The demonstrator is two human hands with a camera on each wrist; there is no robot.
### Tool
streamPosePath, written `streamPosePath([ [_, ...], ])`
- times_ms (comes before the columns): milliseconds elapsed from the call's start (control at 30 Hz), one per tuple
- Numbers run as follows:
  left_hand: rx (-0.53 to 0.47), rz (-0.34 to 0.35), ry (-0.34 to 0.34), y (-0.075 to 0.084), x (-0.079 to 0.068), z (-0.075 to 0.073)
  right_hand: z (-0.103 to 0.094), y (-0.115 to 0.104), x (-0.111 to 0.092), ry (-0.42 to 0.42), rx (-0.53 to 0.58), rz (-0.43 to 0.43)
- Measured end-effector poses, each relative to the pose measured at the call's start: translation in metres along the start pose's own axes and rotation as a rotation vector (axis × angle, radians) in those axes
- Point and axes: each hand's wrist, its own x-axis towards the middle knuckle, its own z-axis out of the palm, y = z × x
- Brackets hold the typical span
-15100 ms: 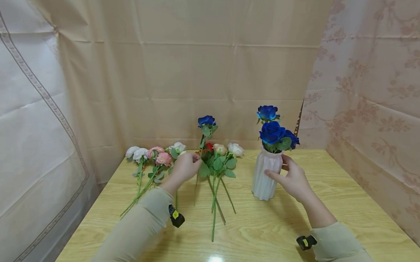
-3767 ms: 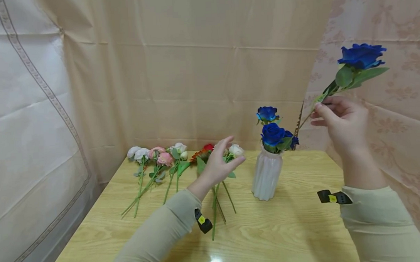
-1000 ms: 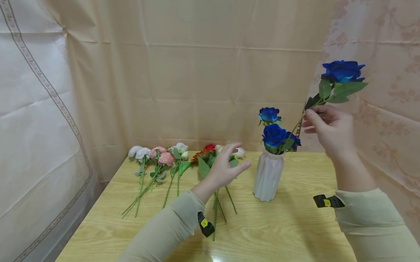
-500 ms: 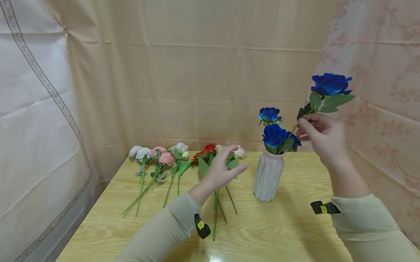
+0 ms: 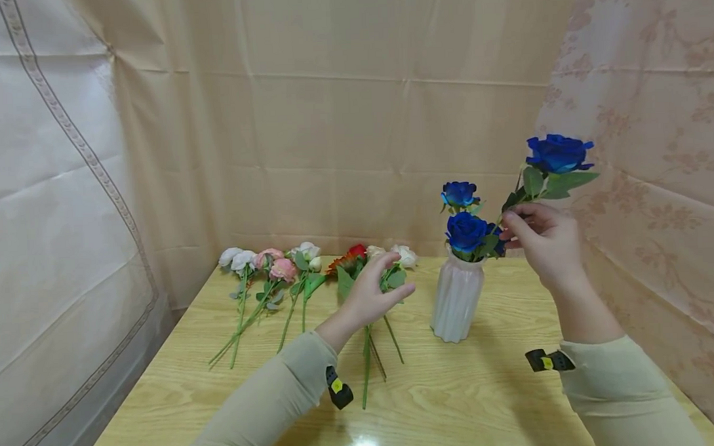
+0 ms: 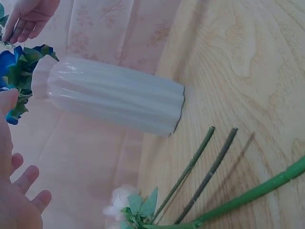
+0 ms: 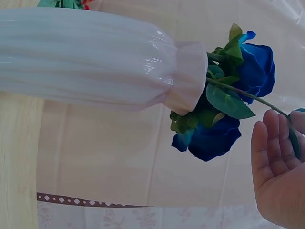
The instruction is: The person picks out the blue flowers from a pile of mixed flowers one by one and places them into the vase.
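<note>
In the head view, my right hand (image 5: pixel 549 246) pinches the stem of a blue rose (image 5: pixel 560 154) beside and above the vase mouth. The right wrist view shows that stem (image 7: pixel 257 98) running down into the mouth of the white ribbed vase (image 7: pixel 95 59). Several other blue roses (image 5: pixel 466 231) stand in the vase, which is upright on the table. My left hand (image 5: pixel 371 291) hovers left of the vase, fingers spread and holding nothing. It covers part of a bunch of flowers lying behind it, including a white rose (image 5: pixel 404 255) and a red flower (image 5: pixel 355 252).
On the wooden table (image 5: pixel 458 403), pink flowers (image 5: pixel 283 270) and white flowers (image 5: pixel 240 260) lie to the left with their stems toward me. A beige curtain (image 5: pixel 330 132) hangs behind the table, and a patterned curtain (image 5: pixel 657 193) hangs along the right side.
Over the last second the right hand has come down and left, lowering the blue rose toward the vase. The left hand has drifted slightly left and down. Earlier, the right hand was at the vase.
</note>
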Motion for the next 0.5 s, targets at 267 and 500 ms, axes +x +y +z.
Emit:
streamPosePath([
  [267,0.003,-0.035,0.006,-0.005,-0.007,-0.004,0.000,0.006,-0.004,-0.026,-0.004,0.017],
  [500,0.019,-0.041,0.012,-0.012,-0.013,-0.009,0.006,0.012,-0.009,-0.084,-0.007,0.021],
])
